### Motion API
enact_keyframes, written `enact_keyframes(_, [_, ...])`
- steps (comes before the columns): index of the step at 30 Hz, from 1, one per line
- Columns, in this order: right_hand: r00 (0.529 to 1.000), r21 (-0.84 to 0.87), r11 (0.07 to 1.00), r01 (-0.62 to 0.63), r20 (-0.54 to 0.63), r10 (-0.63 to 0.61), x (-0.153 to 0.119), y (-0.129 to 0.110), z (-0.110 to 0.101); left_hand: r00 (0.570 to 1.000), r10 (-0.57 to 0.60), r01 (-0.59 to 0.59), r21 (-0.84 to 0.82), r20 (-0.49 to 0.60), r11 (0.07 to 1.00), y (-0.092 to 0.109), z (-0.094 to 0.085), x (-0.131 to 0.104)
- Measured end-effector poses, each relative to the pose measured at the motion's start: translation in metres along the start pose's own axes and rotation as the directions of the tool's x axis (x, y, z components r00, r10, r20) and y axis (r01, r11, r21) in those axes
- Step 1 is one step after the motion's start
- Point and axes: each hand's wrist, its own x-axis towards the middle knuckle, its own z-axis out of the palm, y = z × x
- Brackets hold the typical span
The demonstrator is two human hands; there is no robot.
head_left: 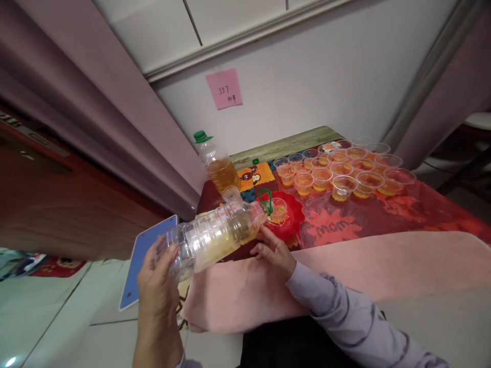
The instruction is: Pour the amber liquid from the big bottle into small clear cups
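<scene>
My left hand (159, 273) is closed around the base of a clear plastic bottle (207, 240). The bottle is tilted, its neck low and to the right, with yellowish liquid inside. Its mouth and an open green cap (265, 200) are above a clear plastic cup (278, 208), which stands in a red scalloped dish (291, 230). Just under the bottle's shoulder is my right hand (278, 253), its fingers apart and the index fingertip at the bottle. Whether any liquid is flowing I cannot tell.
Several clear cups (343, 186) with amber liquid stand in rows on the red table cover (360, 217). Behind the tilted bottle stands a large green-capped bottle (220, 171). A pink cloth (345, 260) lines the front edge; a blue board (143, 260) is at left.
</scene>
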Motion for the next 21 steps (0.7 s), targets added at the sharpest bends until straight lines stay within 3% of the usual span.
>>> enact_keyframes(13, [1.0,0.018,1.0,0.011,0.006,-0.011,0.001,0.003,-0.003,1.0,0.0,0.0,-0.016,0.001,1.0,-0.009,-0.009,0.011])
enact_keyframes(17, [0.998,0.034,0.998,0.054,0.028,-0.055,0.001,-0.002,-0.006,0.997,-0.043,0.048,-0.097,0.057,0.994,-0.033,-0.019,0.025])
enact_keyframes(21, [0.988,0.059,0.989,0.132,0.071,-0.136,0.001,-0.007,-0.007,0.983,-0.151,0.174,-0.251,0.106,0.952,-0.075,-0.029,0.04])
